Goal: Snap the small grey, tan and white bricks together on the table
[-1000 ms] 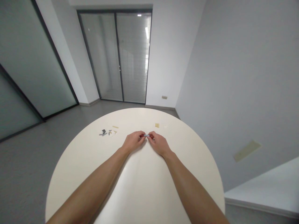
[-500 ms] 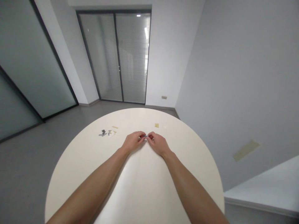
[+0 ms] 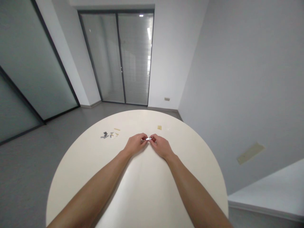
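Observation:
Between the fingertips of both hands is a small, flat piece (image 3: 148, 139) with a bright whitish face; its kind is too small to make out. My left hand (image 3: 136, 144) pinches its left end, and my right hand (image 3: 161, 145) pinches the right end. Both hands are closed and rest low over the white round table (image 3: 142, 190). The fingers hide the ends of the piece.
Left of my hands lie several small dark grey pieces (image 3: 104, 135) beside a cluster of pale and yellowish bits (image 3: 113, 135). A thin tan strip (image 3: 117, 129) is just behind them. Beyond my right hand lies a small yellow square (image 3: 159, 127).
The small piece has been tilted between my fingertips: it looked thin and dark before, and now shows a bright whitish face. Both hands stay in almost the same place.

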### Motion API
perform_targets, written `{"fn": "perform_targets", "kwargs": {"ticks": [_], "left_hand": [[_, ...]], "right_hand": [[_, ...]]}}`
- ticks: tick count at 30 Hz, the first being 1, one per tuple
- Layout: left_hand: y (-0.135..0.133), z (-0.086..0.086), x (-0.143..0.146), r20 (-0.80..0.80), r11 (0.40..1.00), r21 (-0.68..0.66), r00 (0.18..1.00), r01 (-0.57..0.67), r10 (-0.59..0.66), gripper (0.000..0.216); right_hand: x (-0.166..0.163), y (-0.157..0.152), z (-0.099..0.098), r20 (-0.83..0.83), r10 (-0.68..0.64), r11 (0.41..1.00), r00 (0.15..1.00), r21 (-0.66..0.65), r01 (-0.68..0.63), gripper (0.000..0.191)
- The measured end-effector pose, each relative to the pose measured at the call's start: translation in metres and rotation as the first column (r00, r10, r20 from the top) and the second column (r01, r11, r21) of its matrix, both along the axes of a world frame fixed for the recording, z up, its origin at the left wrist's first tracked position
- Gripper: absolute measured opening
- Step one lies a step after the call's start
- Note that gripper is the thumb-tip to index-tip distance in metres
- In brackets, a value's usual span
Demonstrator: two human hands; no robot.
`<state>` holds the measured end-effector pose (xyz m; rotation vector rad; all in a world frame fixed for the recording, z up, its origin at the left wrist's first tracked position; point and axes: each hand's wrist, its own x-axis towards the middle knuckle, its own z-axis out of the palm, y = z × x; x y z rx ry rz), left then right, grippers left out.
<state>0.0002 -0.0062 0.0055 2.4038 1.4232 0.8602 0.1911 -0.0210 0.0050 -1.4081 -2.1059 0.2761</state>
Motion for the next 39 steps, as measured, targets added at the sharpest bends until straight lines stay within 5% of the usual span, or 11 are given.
{"fn": "perform_targets", "kwargs": {"ticks": [24,39], "left_hand": [[0.0033,-0.0037,-0.0009,-0.008,0.999,0.008,0.999,0.038,-0.038,0.016],[0.0013,0.0003,0.0,-0.031,1.0,0.011,1.0,0.002,-0.001,0.02]], "right_hand": [[0.0012,-0.001,0.0009,-0.005,0.058,0.998,0.998,0.018,-0.058,0.017],[-0.0007,0.0009,0.0003,0.026,-0.019,1.0,0.999,0.013,0.019,0.02]]}}
